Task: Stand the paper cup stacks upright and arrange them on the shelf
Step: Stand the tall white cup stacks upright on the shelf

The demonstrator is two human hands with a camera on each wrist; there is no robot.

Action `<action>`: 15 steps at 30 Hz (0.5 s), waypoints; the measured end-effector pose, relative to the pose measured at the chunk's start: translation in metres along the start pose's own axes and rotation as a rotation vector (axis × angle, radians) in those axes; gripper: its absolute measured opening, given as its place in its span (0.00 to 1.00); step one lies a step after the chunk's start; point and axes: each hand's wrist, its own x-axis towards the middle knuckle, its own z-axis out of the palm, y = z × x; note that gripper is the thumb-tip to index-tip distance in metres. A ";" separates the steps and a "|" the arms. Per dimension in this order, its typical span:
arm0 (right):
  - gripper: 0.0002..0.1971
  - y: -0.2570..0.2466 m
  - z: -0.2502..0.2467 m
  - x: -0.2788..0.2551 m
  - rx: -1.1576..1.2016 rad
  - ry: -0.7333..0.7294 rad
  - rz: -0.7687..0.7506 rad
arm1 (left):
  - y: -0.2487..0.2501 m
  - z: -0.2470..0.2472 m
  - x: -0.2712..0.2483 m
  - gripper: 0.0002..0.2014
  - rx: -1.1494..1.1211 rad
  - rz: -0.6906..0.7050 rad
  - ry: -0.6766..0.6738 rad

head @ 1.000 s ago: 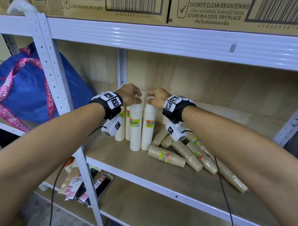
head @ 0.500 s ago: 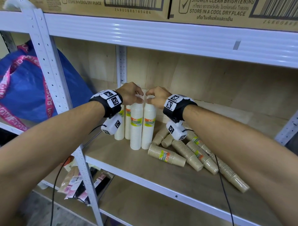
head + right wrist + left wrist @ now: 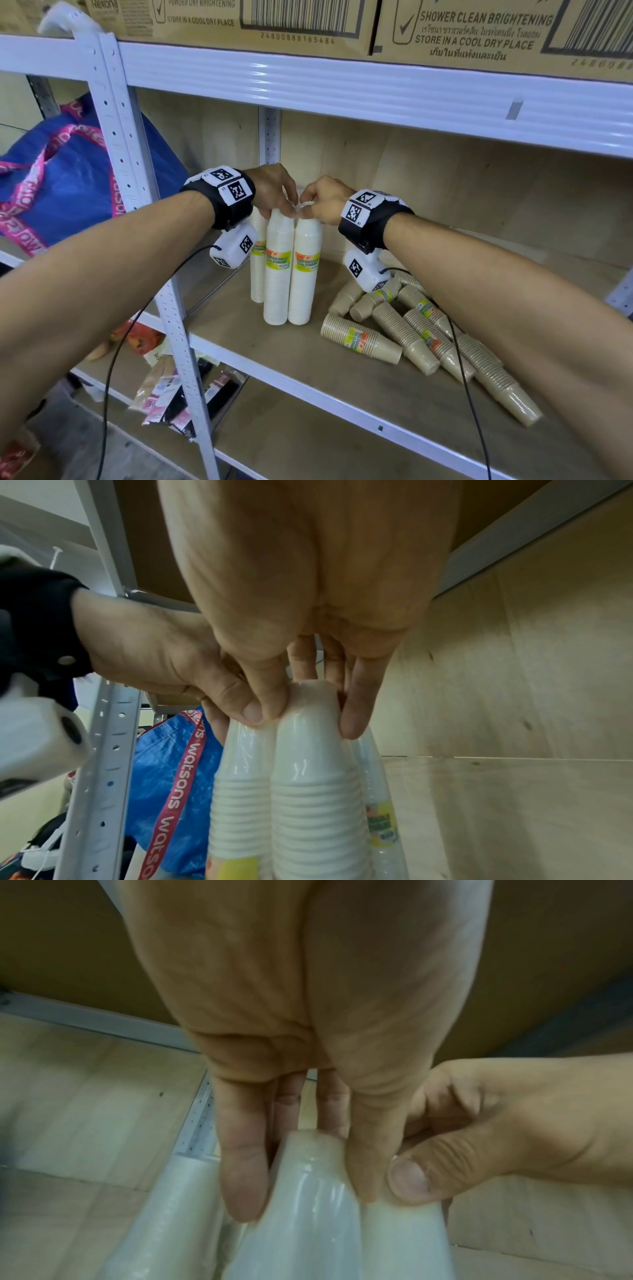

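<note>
Three white paper cup stacks stand upright close together at the left of the wooden shelf (image 3: 239,346). My left hand (image 3: 283,211) grips the top of the front left white stack (image 3: 278,274); its fingers and thumb curl round that stack's tip (image 3: 301,1245). My right hand (image 3: 308,211) pinches the top of the front right white stack (image 3: 304,274), seen in close-up in the right wrist view (image 3: 315,764). The two hands touch each other. A third white stack (image 3: 257,270) stands behind. Several brown cup stacks (image 3: 363,342) lie on their sides to the right.
The white metal beam (image 3: 376,92) of the shelf above, loaded with cardboard boxes (image 3: 301,24), hangs close over my hands. A perforated upright post (image 3: 137,178) stands at the left, with a blue bag (image 3: 68,181) beyond it. Bare shelf board lies in front of the stacks.
Both hands have stayed on the tops of the two front white stacks and have drawn closer, until their fingers meet. The brown stacks have not moved.
</note>
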 end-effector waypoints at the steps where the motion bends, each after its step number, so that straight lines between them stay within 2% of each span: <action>1: 0.17 -0.004 0.001 0.002 0.004 -0.004 -0.012 | -0.004 -0.003 -0.001 0.12 0.000 -0.008 0.005; 8: 0.15 -0.031 0.013 0.009 0.014 -0.019 -0.097 | -0.032 -0.013 -0.012 0.09 -0.053 -0.070 0.071; 15: 0.17 -0.041 0.031 0.019 0.005 -0.023 -0.081 | -0.055 -0.007 -0.019 0.12 -0.060 -0.099 0.112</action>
